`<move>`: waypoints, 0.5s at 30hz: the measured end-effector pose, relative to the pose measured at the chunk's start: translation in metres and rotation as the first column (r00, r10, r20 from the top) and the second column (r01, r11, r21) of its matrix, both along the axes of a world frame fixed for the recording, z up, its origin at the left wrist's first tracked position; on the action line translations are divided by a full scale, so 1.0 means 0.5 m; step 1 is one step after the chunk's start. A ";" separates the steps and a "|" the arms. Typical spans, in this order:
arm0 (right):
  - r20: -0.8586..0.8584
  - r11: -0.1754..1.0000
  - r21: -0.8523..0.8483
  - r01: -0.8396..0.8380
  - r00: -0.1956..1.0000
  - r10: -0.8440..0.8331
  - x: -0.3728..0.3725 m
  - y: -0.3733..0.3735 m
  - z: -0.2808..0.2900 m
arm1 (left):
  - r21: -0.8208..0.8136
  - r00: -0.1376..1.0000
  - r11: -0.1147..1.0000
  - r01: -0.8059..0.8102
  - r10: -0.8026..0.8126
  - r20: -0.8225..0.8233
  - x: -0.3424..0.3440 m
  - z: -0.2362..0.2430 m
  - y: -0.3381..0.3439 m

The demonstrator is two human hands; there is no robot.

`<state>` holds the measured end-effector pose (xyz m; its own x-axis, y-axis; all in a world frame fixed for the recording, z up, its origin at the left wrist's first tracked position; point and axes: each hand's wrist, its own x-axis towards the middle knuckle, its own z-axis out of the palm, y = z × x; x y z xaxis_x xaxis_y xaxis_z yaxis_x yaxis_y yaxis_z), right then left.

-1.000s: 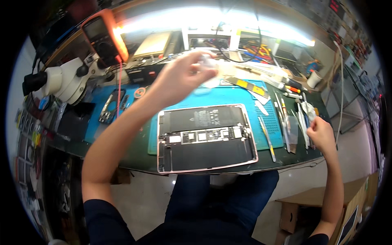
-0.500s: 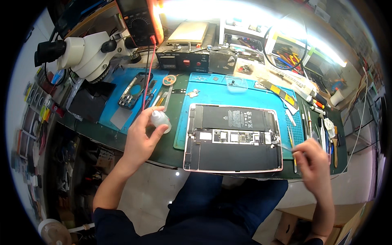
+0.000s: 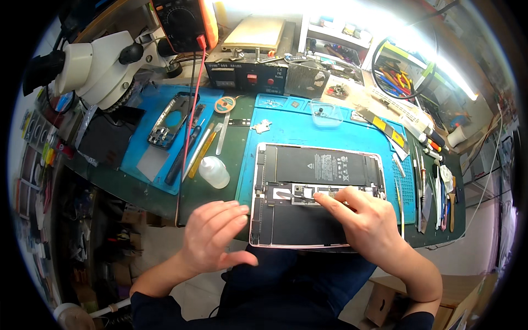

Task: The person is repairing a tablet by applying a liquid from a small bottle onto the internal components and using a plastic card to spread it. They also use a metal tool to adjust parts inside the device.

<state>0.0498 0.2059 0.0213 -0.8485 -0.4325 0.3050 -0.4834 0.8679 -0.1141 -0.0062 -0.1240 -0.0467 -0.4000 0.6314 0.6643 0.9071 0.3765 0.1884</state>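
An opened tablet with a pale pink rim, dark battery panels and a central circuit board lies at the front of the blue mat. My right hand reaches over it from the right, gripping a thin flat metal tool, whose tip rests at the left part of the board. My left hand hangs open beside the tablet's lower left edge, fingers slightly bent, holding nothing. A translucent bottle stands on the bench just above my left hand.
A microscope and orange multimeter stand back left. A second mat bears a phone frame. A power unit and clear container sit behind. Several hand tools line the right side.
My left hand has come down, let go of the bottle on the bench and opened. My right hand has moved leftward from the tool row onto the tablet with the thin tool.
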 end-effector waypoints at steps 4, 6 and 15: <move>0.021 0.998 0.021 0.066 0.998 -0.067 0.021 -0.024 0.009 | -0.079 0.998 0.997 0.011 -0.006 0.061 -0.004 0.012 0.023; 0.033 0.994 0.057 0.092 0.995 -0.094 0.039 -0.040 0.009 | -0.117 0.999 0.992 0.047 -0.047 0.002 -0.014 -0.004 0.019; 0.026 0.987 0.075 0.141 0.989 -0.143 0.068 -0.093 -0.014 | -0.076 0.999 0.996 0.043 -0.042 0.011 -0.015 -0.001 0.026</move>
<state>0.0839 0.1591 0.0145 -0.9116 -0.3266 0.2496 -0.3516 0.9341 -0.0616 -0.0138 -0.1110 -0.0471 -0.3778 0.6968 0.6097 0.9209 0.3512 0.1693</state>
